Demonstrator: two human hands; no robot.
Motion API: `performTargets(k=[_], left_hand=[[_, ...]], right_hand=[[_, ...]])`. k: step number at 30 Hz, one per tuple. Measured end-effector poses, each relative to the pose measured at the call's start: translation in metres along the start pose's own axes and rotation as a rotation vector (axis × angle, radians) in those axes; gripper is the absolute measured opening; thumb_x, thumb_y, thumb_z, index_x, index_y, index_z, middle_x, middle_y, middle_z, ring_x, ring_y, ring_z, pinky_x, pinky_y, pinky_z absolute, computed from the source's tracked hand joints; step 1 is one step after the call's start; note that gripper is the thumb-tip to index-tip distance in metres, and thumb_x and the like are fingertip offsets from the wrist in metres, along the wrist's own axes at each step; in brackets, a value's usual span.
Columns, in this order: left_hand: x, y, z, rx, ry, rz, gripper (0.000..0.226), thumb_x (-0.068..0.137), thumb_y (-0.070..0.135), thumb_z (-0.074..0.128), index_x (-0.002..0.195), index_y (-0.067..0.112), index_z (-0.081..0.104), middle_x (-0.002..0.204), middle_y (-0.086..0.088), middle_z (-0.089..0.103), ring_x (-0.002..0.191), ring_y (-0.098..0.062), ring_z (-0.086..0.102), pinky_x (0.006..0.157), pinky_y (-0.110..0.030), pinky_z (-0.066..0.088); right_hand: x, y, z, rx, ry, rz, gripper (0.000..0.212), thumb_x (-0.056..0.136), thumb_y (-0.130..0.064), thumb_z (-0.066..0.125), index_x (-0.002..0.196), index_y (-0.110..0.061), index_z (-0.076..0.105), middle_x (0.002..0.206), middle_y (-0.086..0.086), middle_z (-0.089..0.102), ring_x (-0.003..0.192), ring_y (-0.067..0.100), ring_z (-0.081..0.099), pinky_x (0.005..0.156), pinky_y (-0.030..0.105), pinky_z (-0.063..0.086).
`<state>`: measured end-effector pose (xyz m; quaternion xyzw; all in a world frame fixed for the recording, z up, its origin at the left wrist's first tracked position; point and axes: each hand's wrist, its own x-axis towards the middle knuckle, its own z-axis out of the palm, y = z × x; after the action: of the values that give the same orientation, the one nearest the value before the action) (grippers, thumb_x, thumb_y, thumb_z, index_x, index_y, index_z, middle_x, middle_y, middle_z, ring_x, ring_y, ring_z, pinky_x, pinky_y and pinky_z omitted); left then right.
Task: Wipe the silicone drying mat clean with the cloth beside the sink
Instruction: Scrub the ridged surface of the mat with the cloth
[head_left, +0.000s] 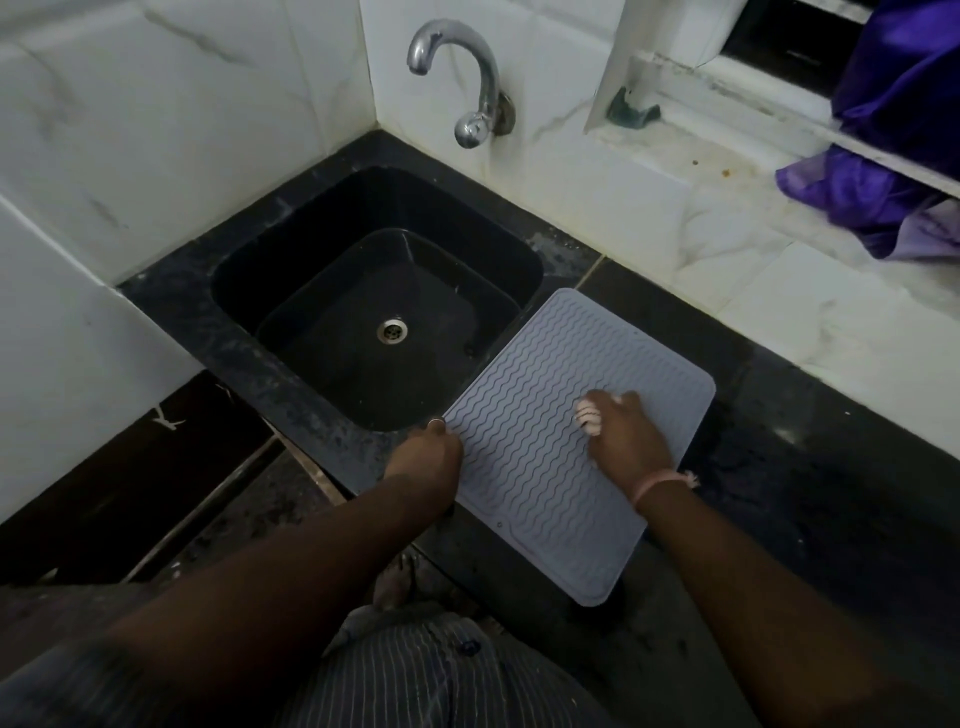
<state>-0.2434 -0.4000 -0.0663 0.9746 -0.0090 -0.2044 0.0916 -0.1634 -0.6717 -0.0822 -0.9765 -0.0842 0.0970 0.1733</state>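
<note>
Underneath, right hand (626, 434) clutches cloth (589, 415) on mat (524, 467); left hand (428, 457) pinches its edge.

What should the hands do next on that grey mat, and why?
Probably sweep the cloth toward the mat's far end. The right hand presses it near the middle of the mat, the far part lies unwiped ahead of it, and the left hand pins the sink-side edge steady.
</note>
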Motion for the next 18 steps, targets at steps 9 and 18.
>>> performTargets(k=[9,18], left_hand=[[-0.005,0.030,-0.011,-0.048,-0.038,-0.097,0.066,0.089,0.032,0.073,0.145,0.010,0.045,0.144,-0.013,0.040,0.128,-0.031,0.048,0.097,-0.044,0.053],[0.024,0.032,-0.018,0.015,-0.087,-0.012,0.108,0.078,0.025,0.085,0.161,0.019,0.016,0.161,-0.008,0.024,0.140,-0.033,0.033,0.103,-0.046,0.049]], right_hand=[[-0.004,-0.034,-0.002,-0.019,0.051,-0.035,0.057,0.088,-0.025,0.070,0.141,-0.024,0.050,0.133,0.010,0.043,0.112,0.027,0.055,0.095,0.037,0.049],[-0.027,-0.066,0.010,0.033,0.128,-0.023,0.065,0.088,-0.053,0.060,0.143,-0.029,0.036,0.131,0.005,0.049,0.121,0.026,0.047,0.100,0.050,0.041]])
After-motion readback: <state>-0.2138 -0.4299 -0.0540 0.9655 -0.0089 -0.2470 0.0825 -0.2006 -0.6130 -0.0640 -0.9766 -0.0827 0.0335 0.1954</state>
